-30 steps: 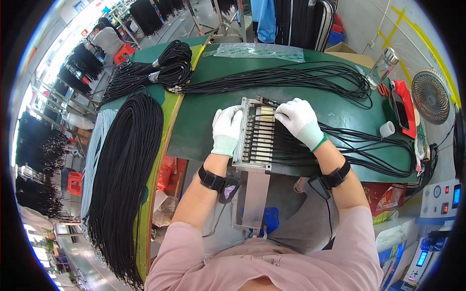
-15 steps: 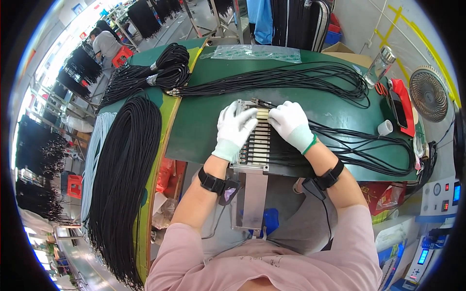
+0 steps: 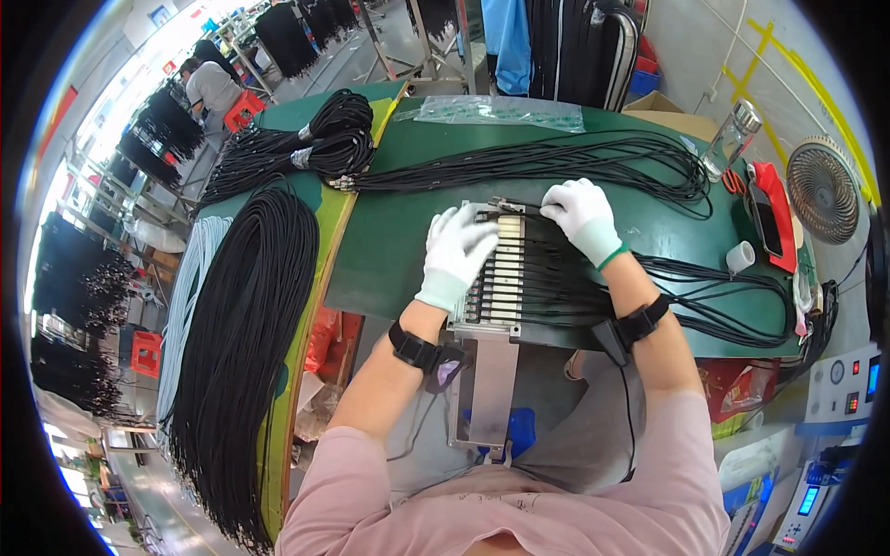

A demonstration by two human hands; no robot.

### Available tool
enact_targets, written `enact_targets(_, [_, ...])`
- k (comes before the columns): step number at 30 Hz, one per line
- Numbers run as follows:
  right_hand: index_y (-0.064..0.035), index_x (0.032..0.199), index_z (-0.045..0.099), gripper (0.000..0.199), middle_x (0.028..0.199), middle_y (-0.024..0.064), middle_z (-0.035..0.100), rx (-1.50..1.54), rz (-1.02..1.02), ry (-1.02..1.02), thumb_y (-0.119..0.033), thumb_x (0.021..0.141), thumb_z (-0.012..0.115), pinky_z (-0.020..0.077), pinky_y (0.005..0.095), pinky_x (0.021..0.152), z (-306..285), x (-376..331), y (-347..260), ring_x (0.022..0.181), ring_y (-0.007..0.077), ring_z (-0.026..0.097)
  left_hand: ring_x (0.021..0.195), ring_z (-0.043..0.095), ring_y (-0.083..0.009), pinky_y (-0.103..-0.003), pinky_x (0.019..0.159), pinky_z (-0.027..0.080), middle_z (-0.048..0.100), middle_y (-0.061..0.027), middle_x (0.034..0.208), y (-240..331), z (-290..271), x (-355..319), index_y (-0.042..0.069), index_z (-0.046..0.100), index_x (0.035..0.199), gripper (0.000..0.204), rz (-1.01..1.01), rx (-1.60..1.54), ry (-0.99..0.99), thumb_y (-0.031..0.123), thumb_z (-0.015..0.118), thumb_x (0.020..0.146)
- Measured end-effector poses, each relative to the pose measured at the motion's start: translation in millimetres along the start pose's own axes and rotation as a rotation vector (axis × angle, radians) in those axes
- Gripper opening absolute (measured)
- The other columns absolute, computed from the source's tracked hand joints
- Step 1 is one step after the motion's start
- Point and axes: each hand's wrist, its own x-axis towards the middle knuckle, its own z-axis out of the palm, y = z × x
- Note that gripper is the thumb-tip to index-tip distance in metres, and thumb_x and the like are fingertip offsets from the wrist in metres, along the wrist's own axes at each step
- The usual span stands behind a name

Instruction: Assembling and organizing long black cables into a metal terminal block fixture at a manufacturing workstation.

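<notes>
A metal fixture (image 3: 491, 327) at the table's near edge holds a row of black cables (image 3: 547, 278) side by side, with pale strips between their ends. Over the fixture's left edge is my gloved left hand (image 3: 456, 252), fingers spread apart and slightly blurred, with nothing visible in them. Beyond the fixture's far right corner, my gloved right hand (image 3: 579, 215) pinches a black cable (image 3: 530, 208). The metal-tipped end of that cable lies across the fixture's far end. My right fingertips are partly hidden by the glove.
Black cable bundles (image 3: 241, 306) lie at the left beside pale blue cables (image 3: 193, 269). A long cable bundle (image 3: 519, 162) stretches across the far table. To the right are a glass bottle (image 3: 732, 139), scissors (image 3: 733, 182), a white cup (image 3: 740, 257) and a fan (image 3: 823, 190).
My right hand has moved right and slightly away from the fixture, now pinching a cable. My left hand has drawn back slightly from the pale strips, uncovering the far slots.
</notes>
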Motion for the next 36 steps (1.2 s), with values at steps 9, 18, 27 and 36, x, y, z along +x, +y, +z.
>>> enact_targets(9, [-0.0114, 0.081, 0.067, 0.011, 0.08, 0.0061, 0.065, 0.228, -0.252, 0.013, -0.021, 0.078, 0.072, 0.047, 0.0403, 0.074, -0.2, -5.3, -31.7, 0.082, 0.0297, 0.058, 0.114, 0.053, -0.0355, -0.045, 0.099, 0.039, 0.066, -0.0139, 0.112, 3.5, -5.0, 10.6, 0.005, 0.067, 0.08, 0.02, 0.068, -0.184, 0.238, 0.024, 0.068, 0.085])
enact_targets(18, [-0.0112, 0.081, 0.068, 0.015, 0.078, 0.0074, 0.066, 0.371, -0.153, -0.152, -0.025, 0.078, 0.073, 0.0466, 0.0409, 0.073, -7.0, -2.8, -51.5, 0.077, 0.0303, 0.059, 0.112, 0.055, -0.0318, -0.042, 0.098, 0.04, 0.067, -0.013, 0.109, 14.6, -17.6, 11.8, 0.003, 0.065, 0.075, 0.018, 0.098, -0.203, 0.25, 0.019, 0.07, 0.082])
enact_targets(27, [-0.0097, 0.08, 0.068, 0.017, 0.075, 0.0062, 0.066, 0.302, -0.231, 0.034, -0.025, 0.075, 0.074, 0.0459, 0.0399, 0.072, -4.6, -7.4, -73.3, 0.077, 0.0284, 0.059, 0.111, 0.056, -0.0292, -0.04, 0.097, 0.041, 0.068, -0.0125, 0.11, 7.4, -13.9, 5.3, 0.003, 0.066, 0.073, 0.019, 0.017, -0.309, 0.175, 0.018, 0.068, 0.083])
enact_targets(36, [-0.0137, 0.08, 0.068, 0.012, 0.075, 0.004, 0.065, 0.406, -0.052, -0.051, -0.025, 0.078, 0.07, 0.0451, 0.0387, 0.072, -15.4, -9.2, -24.4, 0.078, 0.0273, 0.06, 0.107, 0.058, -0.0295, -0.038, 0.095, 0.043, 0.068, -0.016, 0.109, -17.0, -11.9, 7.1, 0.001, 0.069, 0.08, 0.023, -0.18, -0.214, 0.185, 0.022, 0.064, 0.088])
